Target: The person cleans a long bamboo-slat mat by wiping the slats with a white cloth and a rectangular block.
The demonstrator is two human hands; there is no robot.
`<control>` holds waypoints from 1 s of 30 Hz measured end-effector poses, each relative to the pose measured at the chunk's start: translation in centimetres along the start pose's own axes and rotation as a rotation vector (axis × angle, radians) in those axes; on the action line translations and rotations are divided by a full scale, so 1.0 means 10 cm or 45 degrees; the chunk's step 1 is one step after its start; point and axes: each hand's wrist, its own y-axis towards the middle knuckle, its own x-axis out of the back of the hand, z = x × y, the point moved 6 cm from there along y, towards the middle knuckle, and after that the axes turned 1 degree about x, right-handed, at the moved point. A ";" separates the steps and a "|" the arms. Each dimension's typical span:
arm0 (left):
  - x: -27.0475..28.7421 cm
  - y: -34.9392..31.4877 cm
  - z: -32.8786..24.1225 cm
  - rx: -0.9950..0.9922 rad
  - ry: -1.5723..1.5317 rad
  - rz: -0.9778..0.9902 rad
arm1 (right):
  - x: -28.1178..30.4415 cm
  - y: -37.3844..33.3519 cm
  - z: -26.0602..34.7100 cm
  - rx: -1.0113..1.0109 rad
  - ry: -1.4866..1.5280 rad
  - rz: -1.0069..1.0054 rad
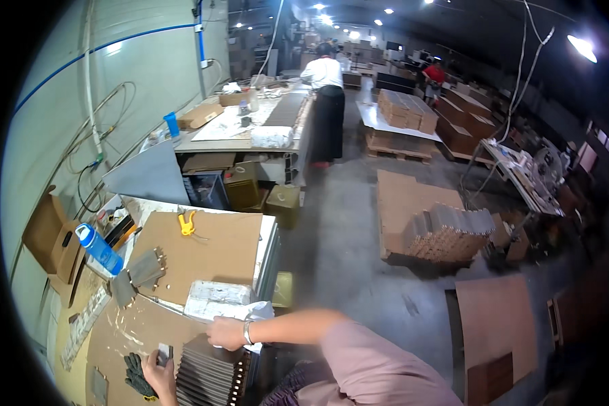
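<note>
Left hand point(159, 376) closed on small grey block point(165, 352), just left of row of dark slats point(204, 372). Slats lie along workbench's near right edge. Right hand point(226, 333) at row's far edge, fingers curled; cannot tell if gripping. White wrapped bundle point(216, 298) just beyond right hand, narrowing room forward. Dark glove point(137, 376) close by left hand's outer side. Cardboard sheet point(166, 326) stretches ahead of left hand, leaving room there. Floor point(338, 237) runs past bench's right side.
</note>
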 end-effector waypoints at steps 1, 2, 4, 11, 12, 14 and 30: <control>0.13 -0.13 0.01 0.020 -0.064 0.014 | 0.01 0.00 0.02 -0.070 0.047 -0.017; 0.21 -0.29 0.01 -0.032 -0.087 0.043 | 0.09 -0.02 -0.01 -0.158 0.132 -0.031; 0.45 -0.69 -0.15 -0.206 -0.160 0.124 | 0.34 -0.08 -0.04 -0.380 0.398 -0.423; 0.47 -1.05 0.08 -0.291 0.029 0.284 | 0.09 -0.03 -0.07 -0.388 0.353 -0.409; 0.47 -0.99 0.14 -0.337 0.097 0.223 | 0.05 -0.02 0.00 -0.297 0.220 -0.313; 0.53 -0.98 0.14 -0.328 0.160 0.191 | 0.04 -0.06 0.07 -0.140 0.218 -0.209; 0.42 -0.63 0.55 -0.043 0.008 0.121 | -0.30 -0.11 0.09 0.083 -0.268 -0.103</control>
